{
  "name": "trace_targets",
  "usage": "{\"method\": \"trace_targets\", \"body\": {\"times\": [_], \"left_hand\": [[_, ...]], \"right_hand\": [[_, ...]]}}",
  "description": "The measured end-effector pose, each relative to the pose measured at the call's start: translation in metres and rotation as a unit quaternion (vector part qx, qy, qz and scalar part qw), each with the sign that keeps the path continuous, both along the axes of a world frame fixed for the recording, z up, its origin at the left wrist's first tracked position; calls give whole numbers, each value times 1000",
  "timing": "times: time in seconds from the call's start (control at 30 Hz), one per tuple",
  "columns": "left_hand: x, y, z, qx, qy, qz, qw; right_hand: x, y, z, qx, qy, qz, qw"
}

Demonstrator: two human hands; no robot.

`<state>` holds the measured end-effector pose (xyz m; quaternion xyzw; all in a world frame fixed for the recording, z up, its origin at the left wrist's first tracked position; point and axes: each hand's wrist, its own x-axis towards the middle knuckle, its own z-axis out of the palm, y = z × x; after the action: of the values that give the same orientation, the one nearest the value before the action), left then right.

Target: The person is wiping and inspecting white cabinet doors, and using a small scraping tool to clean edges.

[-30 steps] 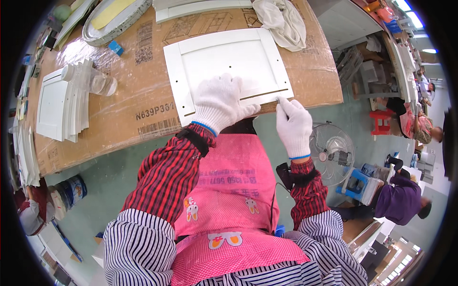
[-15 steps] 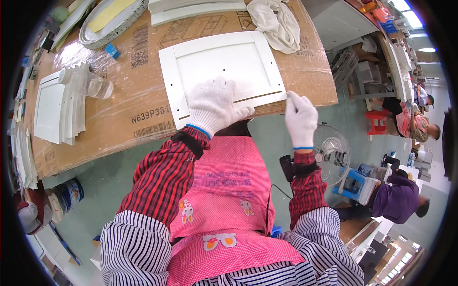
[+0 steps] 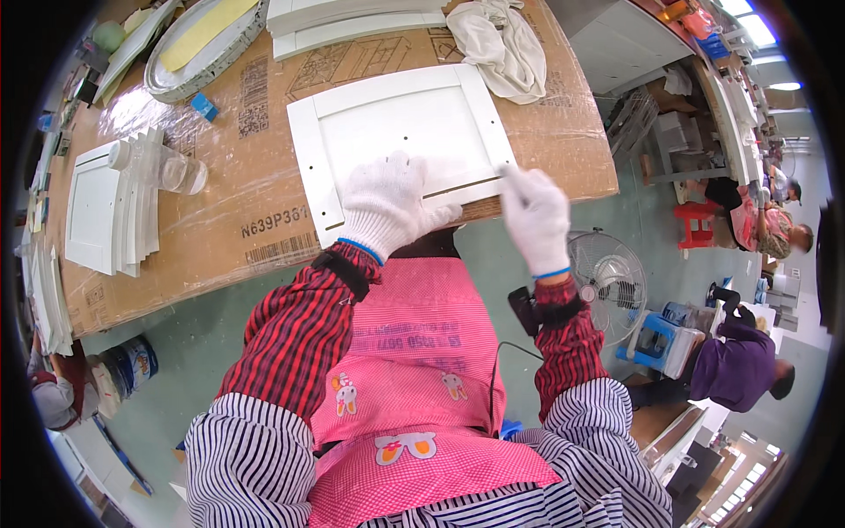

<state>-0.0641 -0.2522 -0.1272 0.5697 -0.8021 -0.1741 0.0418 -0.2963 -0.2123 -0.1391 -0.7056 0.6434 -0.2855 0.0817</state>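
Note:
A white framed panel (image 3: 414, 114), with small dark holes and a dark groove along its near side, lies at the table's near edge. My left hand (image 3: 385, 195), in a white knitted glove, presses on its near left part with the fingers lying flat and the thumb pointing right. At the panel's near right corner is my right hand (image 3: 535, 211), gloved too, with its fingers pinched together. Something small and dark may show at the fingertips, but I cannot make out what it is.
Cardboard covers the table (image 3: 246, 158). Around the panel are a white cloth (image 3: 502, 48), a small blue block (image 3: 204, 106), a clear plastic bottle (image 3: 180, 172), upright white panels (image 3: 110, 207) and a round tray (image 3: 189, 75). A fan (image 3: 607, 282) stands on the right.
My right hand has moved left, from just beside the panel's near right corner to over it, still pinched. My left hand stays flat on the panel.

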Motion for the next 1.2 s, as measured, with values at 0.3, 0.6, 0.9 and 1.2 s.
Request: {"method": "trace_targets", "body": {"times": [0.3,0.6,0.9,1.2], "left_hand": [[-2,4,-8,-46,20,-4,999],[-4,3,-10,-76,15,-10,997],[-4,1,-4,-16,-21,-19,999],[4,8,-10,-45,41,-13,998]], "right_hand": [[12,-8,-13,-46,102,-18,994],[14,-15,-19,-41,171,-70,982],[8,-28,-12,-31,143,-11,989],[54,-8,-13,34,178,18,983]]}}
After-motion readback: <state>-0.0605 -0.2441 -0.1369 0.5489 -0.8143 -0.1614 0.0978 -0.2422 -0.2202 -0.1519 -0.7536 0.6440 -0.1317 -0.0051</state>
